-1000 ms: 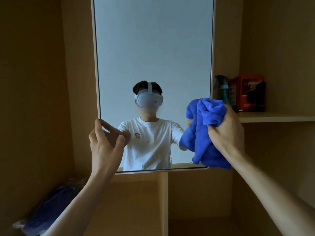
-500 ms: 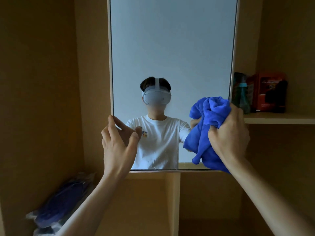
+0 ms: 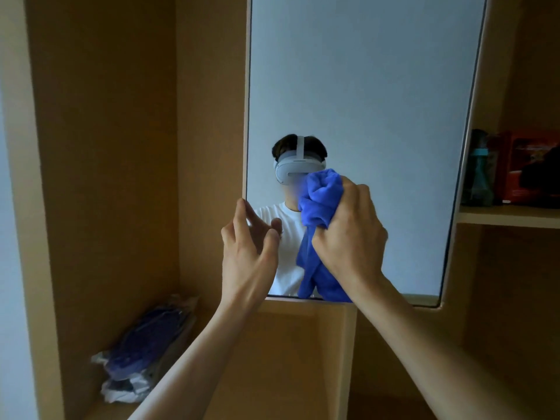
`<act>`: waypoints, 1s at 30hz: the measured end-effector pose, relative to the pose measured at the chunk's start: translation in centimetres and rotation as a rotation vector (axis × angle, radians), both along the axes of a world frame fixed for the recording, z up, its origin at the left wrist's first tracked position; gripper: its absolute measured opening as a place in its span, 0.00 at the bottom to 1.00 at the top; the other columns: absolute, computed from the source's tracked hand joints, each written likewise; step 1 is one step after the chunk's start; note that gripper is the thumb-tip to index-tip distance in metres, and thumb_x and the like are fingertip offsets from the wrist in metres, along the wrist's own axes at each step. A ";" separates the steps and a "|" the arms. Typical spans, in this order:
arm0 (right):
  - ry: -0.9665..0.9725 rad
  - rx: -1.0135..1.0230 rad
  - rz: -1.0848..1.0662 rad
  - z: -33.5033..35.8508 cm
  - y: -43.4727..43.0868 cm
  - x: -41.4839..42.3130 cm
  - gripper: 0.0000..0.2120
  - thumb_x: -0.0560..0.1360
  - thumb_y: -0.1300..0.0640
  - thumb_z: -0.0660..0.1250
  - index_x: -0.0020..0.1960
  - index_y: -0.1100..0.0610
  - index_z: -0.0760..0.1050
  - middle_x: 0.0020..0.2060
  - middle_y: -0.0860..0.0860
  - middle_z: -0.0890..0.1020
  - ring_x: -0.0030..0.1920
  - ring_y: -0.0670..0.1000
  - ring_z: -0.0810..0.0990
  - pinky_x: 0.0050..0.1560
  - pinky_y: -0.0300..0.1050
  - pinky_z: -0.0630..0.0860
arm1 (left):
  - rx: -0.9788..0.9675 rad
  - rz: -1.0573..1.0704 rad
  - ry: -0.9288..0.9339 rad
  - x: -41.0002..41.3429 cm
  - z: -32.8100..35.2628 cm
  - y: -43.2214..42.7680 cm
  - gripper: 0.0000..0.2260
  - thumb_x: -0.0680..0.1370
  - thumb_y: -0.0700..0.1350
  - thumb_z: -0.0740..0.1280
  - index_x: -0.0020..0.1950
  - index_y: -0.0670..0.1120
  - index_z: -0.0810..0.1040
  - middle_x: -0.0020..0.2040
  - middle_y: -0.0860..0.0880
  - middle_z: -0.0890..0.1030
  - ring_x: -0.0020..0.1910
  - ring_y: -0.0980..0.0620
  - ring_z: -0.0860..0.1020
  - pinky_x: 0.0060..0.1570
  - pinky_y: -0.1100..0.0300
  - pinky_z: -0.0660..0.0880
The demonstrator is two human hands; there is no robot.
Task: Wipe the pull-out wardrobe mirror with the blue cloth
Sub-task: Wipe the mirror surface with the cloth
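Head camera, looking straight into the pull-out mirror (image 3: 363, 86): it is a tall pane with its long axis upright, standing in front of the wooden wardrobe compartments. The right hand (image 3: 348, 234) is clenched around a bunched blue cloth (image 3: 318, 207). The wad pokes out above the knuckles and a tail of it hangs down to the mirror's bottom edge. The cloth sits low on the glass, a little left of the middle. It looks pressed against the surface, though from here I can't be sure it truly touches.

The left hand (image 3: 248, 253) is released, with its fingers (image 3: 241, 207) spread and the tips resting at the mirror's left edge, seemingly to steady the pane. It grasps nothing.

What matters for the next stroke is where the glass lies from the cloth. Almost all of the pane is above the right hand and out to its right, with only a narrow strip to its left and little below. I'd judge the sensible move to be a sweep upward or rightward along the tall axis, done by the right hand, since the left is parked at the edge.

On the shelf (image 3: 509, 215) to the right, past the mirror's edge, stand a spray bottle (image 3: 480, 177) and a red box (image 3: 527, 165).
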State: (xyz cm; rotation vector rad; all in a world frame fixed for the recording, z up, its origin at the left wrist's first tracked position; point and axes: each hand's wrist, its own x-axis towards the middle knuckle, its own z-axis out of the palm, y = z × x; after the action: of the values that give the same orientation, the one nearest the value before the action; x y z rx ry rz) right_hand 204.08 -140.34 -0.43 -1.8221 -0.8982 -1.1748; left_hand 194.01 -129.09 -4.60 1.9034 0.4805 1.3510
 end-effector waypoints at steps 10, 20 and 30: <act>-0.055 -0.027 -0.002 0.1 5.1 -3.2 0.25 0.70 0.57 0.75 0.63 0.62 0.72 0.52 0.57 0.78 0.49 0.58 0.81 0.39 0.44 0.74 | -0.093 -0.144 -0.074 -0.4 -0.6 1.1 0.21 0.86 0.55 0.50 0.80 0.65 0.56 0.72 0.57 0.66 0.59 0.70 0.69 0.62 0.60 0.66; -0.054 -0.142 0.079 0.0 8.1 -5.0 0.28 0.74 0.51 0.70 0.68 0.61 0.68 0.57 0.56 0.76 0.55 0.54 0.79 0.48 0.47 0.80 | -0.268 -0.205 -0.160 -1.2 -0.9 1.9 0.19 0.84 0.57 0.48 0.55 0.54 0.78 0.53 0.54 0.81 0.63 0.44 0.75 0.67 0.40 0.71; -0.261 -0.526 0.118 2.9 5.1 -3.7 0.23 0.73 0.55 0.69 0.67 0.52 0.71 0.55 0.51 0.77 0.56 0.56 0.77 0.42 0.47 0.64 | -0.362 -0.329 -0.155 -1.2 -1.9 3.6 0.26 0.85 0.59 0.47 0.61 0.45 0.78 0.57 0.45 0.83 0.56 0.49 0.82 0.62 0.51 0.76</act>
State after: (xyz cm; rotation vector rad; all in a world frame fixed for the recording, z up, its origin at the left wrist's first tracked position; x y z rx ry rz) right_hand 200.43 -135.23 2.48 -2.0072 -1.5609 -1.1933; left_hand 192.83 -125.52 -6.48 1.4927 0.2936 1.0991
